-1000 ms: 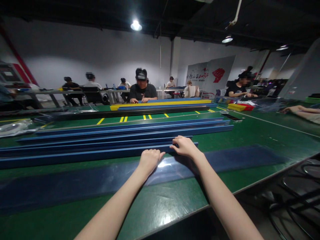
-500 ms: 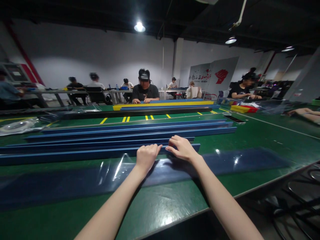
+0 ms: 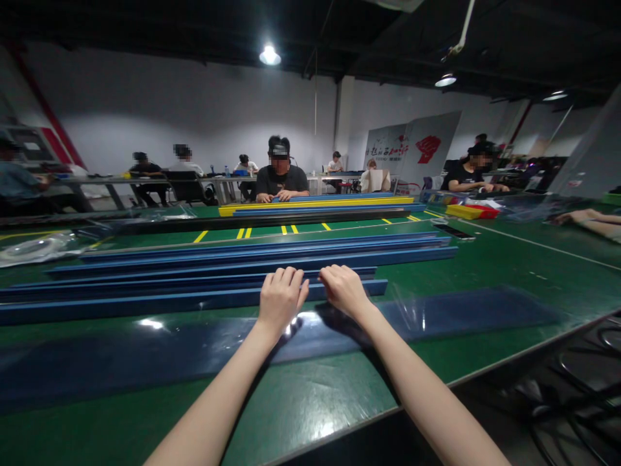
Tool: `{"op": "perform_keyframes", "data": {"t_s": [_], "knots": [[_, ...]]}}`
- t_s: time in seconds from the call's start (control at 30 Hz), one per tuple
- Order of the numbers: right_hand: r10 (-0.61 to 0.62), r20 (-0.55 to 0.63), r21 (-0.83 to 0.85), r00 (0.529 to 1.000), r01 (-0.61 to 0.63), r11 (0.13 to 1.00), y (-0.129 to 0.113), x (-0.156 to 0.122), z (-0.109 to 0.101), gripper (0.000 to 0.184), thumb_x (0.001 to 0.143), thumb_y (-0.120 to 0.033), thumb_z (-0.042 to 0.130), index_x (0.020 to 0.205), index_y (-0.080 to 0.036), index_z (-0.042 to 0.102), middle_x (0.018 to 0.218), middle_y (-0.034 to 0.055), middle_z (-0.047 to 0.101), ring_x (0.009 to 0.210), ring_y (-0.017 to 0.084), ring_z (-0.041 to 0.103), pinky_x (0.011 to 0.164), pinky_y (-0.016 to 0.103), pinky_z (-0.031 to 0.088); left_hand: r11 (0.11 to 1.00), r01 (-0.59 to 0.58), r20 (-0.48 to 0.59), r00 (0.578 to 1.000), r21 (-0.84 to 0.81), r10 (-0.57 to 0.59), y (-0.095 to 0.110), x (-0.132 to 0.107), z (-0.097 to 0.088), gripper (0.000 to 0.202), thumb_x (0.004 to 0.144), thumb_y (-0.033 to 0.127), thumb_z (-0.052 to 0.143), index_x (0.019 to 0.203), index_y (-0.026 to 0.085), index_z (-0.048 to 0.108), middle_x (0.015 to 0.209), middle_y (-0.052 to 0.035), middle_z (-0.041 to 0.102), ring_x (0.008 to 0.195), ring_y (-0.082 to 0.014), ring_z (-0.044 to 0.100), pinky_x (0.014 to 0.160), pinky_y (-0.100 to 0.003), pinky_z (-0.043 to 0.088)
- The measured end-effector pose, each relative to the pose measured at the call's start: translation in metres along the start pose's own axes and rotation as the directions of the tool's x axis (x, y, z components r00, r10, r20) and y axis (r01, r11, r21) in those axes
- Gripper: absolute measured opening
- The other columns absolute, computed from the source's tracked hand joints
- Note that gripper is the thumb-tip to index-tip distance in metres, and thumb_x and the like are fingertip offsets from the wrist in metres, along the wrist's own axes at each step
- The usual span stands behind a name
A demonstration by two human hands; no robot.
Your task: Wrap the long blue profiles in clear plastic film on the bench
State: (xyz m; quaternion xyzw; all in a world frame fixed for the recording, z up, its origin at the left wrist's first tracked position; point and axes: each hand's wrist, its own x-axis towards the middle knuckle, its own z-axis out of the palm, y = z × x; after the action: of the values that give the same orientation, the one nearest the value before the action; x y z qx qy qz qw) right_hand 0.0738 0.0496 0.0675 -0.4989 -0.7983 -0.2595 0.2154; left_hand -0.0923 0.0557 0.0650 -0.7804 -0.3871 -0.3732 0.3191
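Side by side above the far edge of a long clear plastic film (image 3: 456, 314), my two hands are a short gap apart. My left hand (image 3: 283, 298) has curled fingers, with its thumb sticking out to the right. My right hand (image 3: 343, 288) is closed, thumb against the bent fingers. Creases and glints in the film run up toward both hands, and it appears pinched in them, though the fingertips are hidden. The film looks bluish and lies across the green table. Right behind the hands is a long blue strip (image 3: 184, 304), partly covered by them.
More blue strips (image 3: 272, 251) lie in rows beyond. Farther back are a black strip (image 3: 272, 221) and a yellow strip (image 3: 320, 205), with a person (image 3: 281, 175) seated behind. A phone (image 3: 455, 231) and a yellow tray (image 3: 463, 211) lie right; a clear roll (image 3: 36, 246) sits left.
My left hand has turned so its finger backs show more, and my right fingers have closed further. The raised fold of film left of my left hand has flattened out.
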Motion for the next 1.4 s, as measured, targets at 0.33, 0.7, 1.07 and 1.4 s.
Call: {"op": "perform_keyframes", "data": {"t_s": [0.33, 0.7, 1.07, 1.4], "knots": [[0.339, -0.098, -0.133, 0.936, -0.350, 0.927, 0.038, -0.009, 0.014, 0.022, 0.086, -0.022, 0.040, 0.075, -0.017, 0.057, 0.076, 0.0052, 0.062, 0.077, 0.018, 0.047, 0.081, 0.033, 0.024, 0.960, -0.244, 0.152, 0.953, -0.134, 0.264, 0.009, -0.014, 0.022, 0.035, 0.085, 0.035, 0.043, 0.113, 0.018, 0.055, 0.122, -0.0080, 0.054, 0.115, -0.0227, 0.044, 0.098, -0.037, 0.031], [0.537, -0.112, -0.107, 0.836, -0.547, 0.830, 0.060, -0.016, 0.017, 0.028, 0.084, -0.021, 0.035, 0.081, -0.015, 0.063, 0.080, 0.0109, 0.062, 0.085, 0.024, 0.045, 0.099, 0.049, 0.014, 0.985, -0.139, 0.409, 0.897, -0.103, 0.169, 0.005, -0.012, 0.017, 0.049, 0.085, 0.036, 0.045, 0.132, 0.024, 0.037, 0.141, -0.0053, 0.031, 0.131, -0.0229, 0.024, 0.102, -0.039, 0.028], [0.557, -0.165, -0.145, 0.814, -0.578, 0.803, 0.068, -0.022, 0.019, 0.027, 0.085, -0.025, 0.038, 0.088, -0.014, 0.062, 0.096, 0.0109, 0.060, 0.095, 0.024, 0.044, 0.097, 0.044, 0.017, 0.996, 0.081, 0.480, 0.875, -0.031, -0.056, 0.004, -0.018, 0.021, 0.042, 0.089, 0.035, 0.033, 0.128, 0.025, 0.044, 0.133, -0.0085, 0.044, 0.123, -0.0266, 0.038, 0.096, -0.042, 0.033], [0.494, 0.222, -0.127, 0.841, -0.477, 0.870, 0.048, -0.013, 0.015, 0.032, 0.090, -0.032, 0.032, 0.088, -0.015, 0.059, 0.089, 0.0099, 0.063, 0.084, 0.020, 0.054, 0.070, 0.029, 0.033, 0.987, 0.158, 0.503, 0.856, -0.039, -0.117, 0.008, -0.013, 0.018, 0.043, 0.088, 0.044, 0.033, 0.125, 0.027, 0.047, 0.132, -0.0082, 0.045, 0.122, -0.0287, 0.039, 0.095, -0.047, 0.032]]}}
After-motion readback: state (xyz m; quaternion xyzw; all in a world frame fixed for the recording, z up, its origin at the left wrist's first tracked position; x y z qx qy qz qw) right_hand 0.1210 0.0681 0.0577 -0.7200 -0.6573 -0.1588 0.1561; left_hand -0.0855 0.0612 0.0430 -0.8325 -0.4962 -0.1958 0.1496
